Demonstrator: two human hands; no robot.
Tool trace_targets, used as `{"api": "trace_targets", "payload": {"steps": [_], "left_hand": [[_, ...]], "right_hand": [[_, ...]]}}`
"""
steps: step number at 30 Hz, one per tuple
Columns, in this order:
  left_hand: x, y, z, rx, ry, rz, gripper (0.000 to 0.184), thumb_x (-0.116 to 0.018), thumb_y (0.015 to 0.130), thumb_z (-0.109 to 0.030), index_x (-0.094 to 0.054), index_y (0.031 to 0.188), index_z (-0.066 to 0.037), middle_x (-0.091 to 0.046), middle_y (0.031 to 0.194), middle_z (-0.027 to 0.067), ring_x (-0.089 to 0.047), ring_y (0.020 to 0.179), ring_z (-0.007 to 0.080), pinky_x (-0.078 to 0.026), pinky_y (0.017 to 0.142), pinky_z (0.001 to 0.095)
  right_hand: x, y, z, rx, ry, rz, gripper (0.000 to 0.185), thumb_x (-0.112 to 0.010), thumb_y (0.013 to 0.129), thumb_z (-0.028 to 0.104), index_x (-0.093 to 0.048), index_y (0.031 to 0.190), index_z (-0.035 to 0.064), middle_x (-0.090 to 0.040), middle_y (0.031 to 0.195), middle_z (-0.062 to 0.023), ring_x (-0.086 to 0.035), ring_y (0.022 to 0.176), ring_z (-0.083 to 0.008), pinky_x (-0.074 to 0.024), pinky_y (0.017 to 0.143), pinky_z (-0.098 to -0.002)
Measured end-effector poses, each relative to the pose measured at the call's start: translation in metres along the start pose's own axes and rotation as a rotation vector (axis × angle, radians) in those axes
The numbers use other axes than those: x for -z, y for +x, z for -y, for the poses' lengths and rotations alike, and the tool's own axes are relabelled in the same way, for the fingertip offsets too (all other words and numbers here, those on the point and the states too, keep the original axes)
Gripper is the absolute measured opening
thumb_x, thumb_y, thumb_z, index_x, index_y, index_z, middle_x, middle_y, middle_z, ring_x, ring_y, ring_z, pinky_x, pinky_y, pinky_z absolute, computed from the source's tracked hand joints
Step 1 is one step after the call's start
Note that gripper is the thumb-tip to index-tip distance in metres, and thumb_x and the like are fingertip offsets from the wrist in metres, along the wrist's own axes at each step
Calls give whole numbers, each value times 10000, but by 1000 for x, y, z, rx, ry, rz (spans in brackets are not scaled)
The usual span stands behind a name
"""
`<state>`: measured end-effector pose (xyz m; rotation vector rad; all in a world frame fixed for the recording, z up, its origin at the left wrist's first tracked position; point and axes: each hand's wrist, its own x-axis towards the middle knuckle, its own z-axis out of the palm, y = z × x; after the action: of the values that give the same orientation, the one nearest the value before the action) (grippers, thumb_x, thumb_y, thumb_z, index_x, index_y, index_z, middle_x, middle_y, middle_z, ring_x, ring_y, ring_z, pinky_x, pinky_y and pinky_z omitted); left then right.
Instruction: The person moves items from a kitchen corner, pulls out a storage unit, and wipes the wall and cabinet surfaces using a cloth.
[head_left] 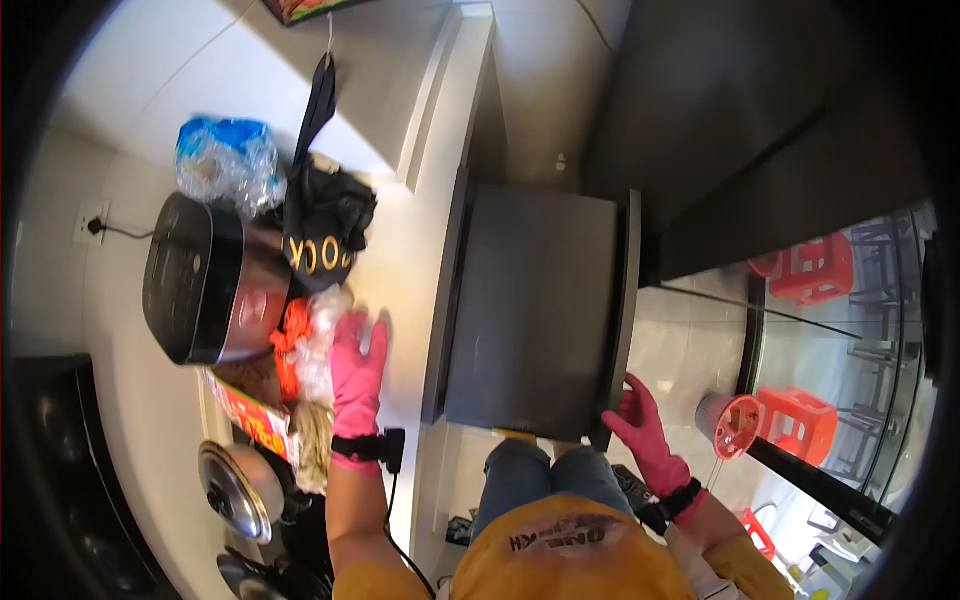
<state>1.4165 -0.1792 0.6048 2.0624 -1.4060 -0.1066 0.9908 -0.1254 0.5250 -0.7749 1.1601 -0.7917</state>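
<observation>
My left hand (358, 365), in a pink rubber glove, is over the counter with thumb and fingers apart. It is beside a clear plastic bag (318, 340) and a red-orange bag (290, 345); whether it touches them I cannot tell. In front of my body a dark grey drawer (535, 310) stands pulled out, its bottom bare where visible. At the near outer corner of its front panel (627, 290), my right hand (645, 430), also gloved in pink, has its thumb over the top edge and its fingers along the outer side.
On the counter (400, 260) stand a black rice cooker (190, 280), a black cloth (320, 225) with yellow letters and a blue-and-clear plastic package (230, 160). A lidded pot (238, 490) is at lower left. To the right are red stools (800, 425) and a wastebasket (735, 428).
</observation>
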Motion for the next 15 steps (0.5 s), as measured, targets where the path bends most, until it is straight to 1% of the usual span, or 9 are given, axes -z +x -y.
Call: {"api": "trace_targets", "payload": {"steps": [2,3,6,7,8,10,11,13,15], "left_hand": [[3,-7,-4,153,-54,59,349,-686,855,-306,-665,939,33,-672,876,159,-654,826,264,-503,778,345],[4,-11,-9,224,-84,88,336,-693,850,-314,-686,867,22,-683,794,138,-668,747,243,-515,729,334],[12,-36,-52,307,78,238,382,-701,836,-370,-679,737,-3,-658,662,123,-656,637,253,-511,633,348],[7,-49,-53,220,110,273,432,-705,817,-435,-664,724,-15,-661,694,140,-652,653,285,-504,613,375],[1,-62,-55,18,252,209,454,-730,776,-467,-659,783,-19,-647,705,159,-621,652,338,-502,623,396],[-5,-77,-61,-149,470,220,515,-766,716,-468,-632,959,-33,-639,844,173,-611,742,351,-497,660,410],[-9,-83,-60,-171,505,207,562,-771,700,-471,-607,1015,-36,-620,916,179,-600,797,356,-492,687,418],[-17,-93,-51,-208,582,179,672,-782,667,-478,-556,1126,-42,-582,1060,191,-577,909,366,-480,742,435],[-21,-100,-40,-285,629,68,731,-770,669,-489,-519,1188,-41,-535,1160,190,-544,999,374,-460,801,452]], "right_hand": [[-1,8,-8,69,-7,28,749,-736,799,56,-320,1421,10,-579,1085,-100,-596,954,-167,-508,806,-298],[-4,9,-6,114,11,29,731,-726,803,48,-331,1417,11,-609,1012,-80,-609,902,-152,-510,796,-294],[-5,11,-13,148,-15,31,712,-716,803,33,-343,1410,9,-622,984,-74,-614,904,-141,-510,806,-295],[-8,10,-10,165,-36,13,705,-729,796,50,-367,1400,7,-609,942,-36,-583,847,-107,-490,758,-265],[-7,10,-13,192,-56,-6,709,-741,790,65,-376,1396,6,-593,928,-20,-557,819,-95,-474,734,-253],[-7,18,-32,254,-97,-41,720,-764,778,94,-392,1388,5,-562,901,11,-507,764,-73,-444,687,-228],[-10,22,-42,263,-100,-120,738,-807,747,147,-428,1364,2,-491,856,44,-425,715,-57,-396,650,-213],[-8,27,-54,284,-143,-173,749,-826,730,164,-441,1351,0,-462,850,46,-416,718,-57,-395,653,-211],[-13,24,-47,287,-160,-219,779,-862,691,193,-462,1331,-3,-418,848,43,-400,721,-66,-387,642,-205]]}}
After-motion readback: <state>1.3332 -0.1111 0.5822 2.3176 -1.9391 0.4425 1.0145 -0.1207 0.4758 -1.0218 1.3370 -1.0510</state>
